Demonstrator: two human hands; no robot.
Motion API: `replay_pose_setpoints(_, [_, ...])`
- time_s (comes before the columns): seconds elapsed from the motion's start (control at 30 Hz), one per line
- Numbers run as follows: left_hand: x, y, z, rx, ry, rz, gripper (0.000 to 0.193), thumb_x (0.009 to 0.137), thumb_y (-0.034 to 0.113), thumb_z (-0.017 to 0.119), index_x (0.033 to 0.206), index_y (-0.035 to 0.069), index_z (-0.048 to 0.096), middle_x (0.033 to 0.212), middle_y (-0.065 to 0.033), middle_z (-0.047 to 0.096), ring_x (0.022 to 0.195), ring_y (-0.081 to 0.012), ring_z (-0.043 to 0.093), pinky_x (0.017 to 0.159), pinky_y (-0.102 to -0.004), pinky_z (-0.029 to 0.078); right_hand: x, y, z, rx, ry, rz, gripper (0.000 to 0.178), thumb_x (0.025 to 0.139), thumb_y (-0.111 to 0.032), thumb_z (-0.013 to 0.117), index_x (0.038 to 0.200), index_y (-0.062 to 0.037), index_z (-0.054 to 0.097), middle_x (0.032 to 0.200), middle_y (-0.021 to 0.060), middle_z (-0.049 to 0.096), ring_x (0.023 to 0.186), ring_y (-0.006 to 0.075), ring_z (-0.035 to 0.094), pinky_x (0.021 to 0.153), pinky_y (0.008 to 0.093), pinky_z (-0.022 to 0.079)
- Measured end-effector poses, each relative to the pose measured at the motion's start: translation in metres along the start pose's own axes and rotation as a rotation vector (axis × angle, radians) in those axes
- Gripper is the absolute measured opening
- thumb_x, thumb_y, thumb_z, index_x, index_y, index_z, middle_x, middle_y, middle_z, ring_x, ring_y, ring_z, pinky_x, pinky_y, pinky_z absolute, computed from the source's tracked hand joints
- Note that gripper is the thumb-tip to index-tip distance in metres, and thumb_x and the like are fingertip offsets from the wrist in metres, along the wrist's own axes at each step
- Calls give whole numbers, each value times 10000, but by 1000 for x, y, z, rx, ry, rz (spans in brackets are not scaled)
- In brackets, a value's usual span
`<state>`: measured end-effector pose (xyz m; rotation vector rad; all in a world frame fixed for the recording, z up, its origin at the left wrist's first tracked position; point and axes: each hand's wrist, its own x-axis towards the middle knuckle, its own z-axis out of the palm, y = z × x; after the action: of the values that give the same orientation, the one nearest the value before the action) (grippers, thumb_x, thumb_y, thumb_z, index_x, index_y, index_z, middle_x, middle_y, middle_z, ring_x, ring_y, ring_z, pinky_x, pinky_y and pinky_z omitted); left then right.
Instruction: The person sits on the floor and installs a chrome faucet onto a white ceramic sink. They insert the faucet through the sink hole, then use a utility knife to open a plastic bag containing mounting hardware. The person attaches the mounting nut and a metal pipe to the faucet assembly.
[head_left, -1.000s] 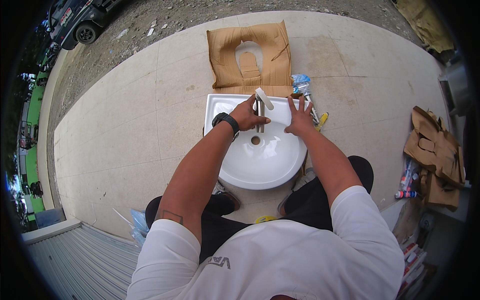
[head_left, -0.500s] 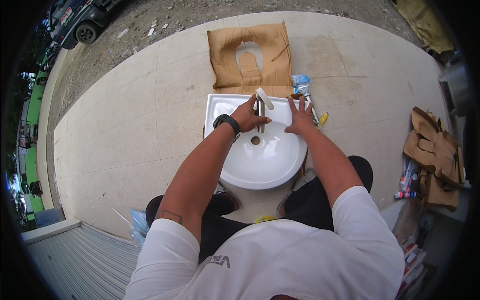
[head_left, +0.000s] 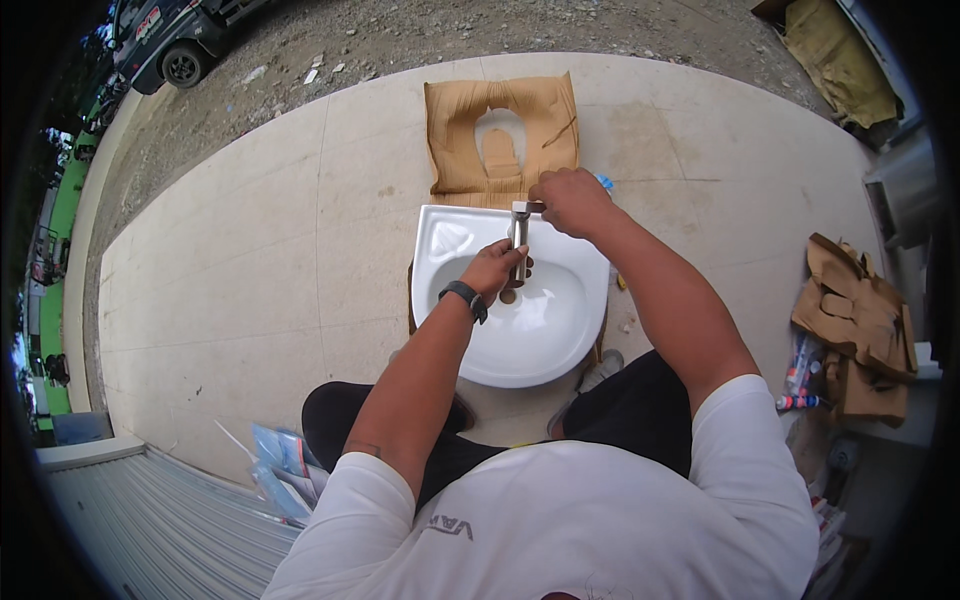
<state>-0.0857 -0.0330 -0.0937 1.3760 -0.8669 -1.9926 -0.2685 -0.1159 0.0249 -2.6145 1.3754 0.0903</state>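
A white ceramic washbasin point(head_left: 470, 350) lies face up on the floor between my feet. At its back ledge stands a metal faucet point(head_left: 519, 232), its spout pointing toward me over the drain hole point(head_left: 508, 296). My left hand point(head_left: 493, 270) is wrapped round the faucet's body from the left, with fingertips showing on its right side. Up at the top of the faucet, my right hand point(head_left: 572, 203) is closed on the lever handle point(head_left: 534, 207), its fingers bent and partly hiding the grip.
Beyond the basin lies a flattened cardboard piece point(head_left: 455, 120) with an oval cutout. Torn cardboard point(head_left: 855, 310) and tubes point(head_left: 800, 385) lie at the right. Plastic packaging point(head_left: 280, 450) sits at the left by a ribbed metal shutter point(head_left: 170, 520). A vehicle point(head_left: 185, 50) stands on gravel far left.
My right hand has lifted off the basin's right rim and closed on the faucet's lever, now turned rightward. My left hand has slid lower and wrapped round the faucet's body.
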Motion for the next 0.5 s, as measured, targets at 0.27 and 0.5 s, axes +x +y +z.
replay_pose_setpoints(0.27, [-1,4,-7,-35,-33,-32,261,1057,329,607,1236,143,640,1098,-21,711,969,-134,662,893,-358,532,-29,-27,14,198,42,249,259,868,-235,759,1032,-39,716,1045,170,718,1019,365,697,880,479,553])
replay_pose_setpoints(0.5, [2,-6,-10,-32,-35,24,291,1068,354,567,1251,141,641,1138,-18,703,983,-145,664,916,-383,530,-36,-91,29,452,-16,533,414,928,-393,679,1037,3,728,1040,226,744,994,385,734,874,463,585])
